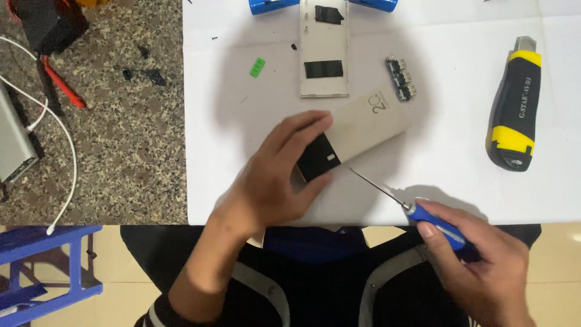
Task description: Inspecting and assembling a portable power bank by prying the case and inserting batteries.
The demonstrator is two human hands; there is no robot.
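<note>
Head view, looking down on a white sheet [460, 175] spread over a speckled stone worktop [121, 151]. The left hand [275, 178] is closed around the near end of a beige power-bank casing [363, 124], thumb beneath and fingers over its black end cap [318, 158]; the casing lies flat and runs toward 2 o'clock from that grip. The right hand [484, 266] is wrapped shut on the blue handle of a small screwdriver [423, 215], whose thin shaft points toward 10 o'clock, its tip at or just beside the black end cap; actual contact cannot be made out. At 12 o'clock from the casing lies an open pale shell half [324, 48], holding two black pads inside it. Just to the shell's 3 o'clock rests a small circuit strip with ports [400, 79]; to its 9 o'clock, a green tab [258, 67]. Two blue cylindrical cells [272, 6] are cut off by the top edge. A yellow-and-black utility knife [514, 109] lies well apart at 3 o'clock. At the left edge, a silver box [15, 145] with white cable [63, 151] is partly out of frame.
</note>
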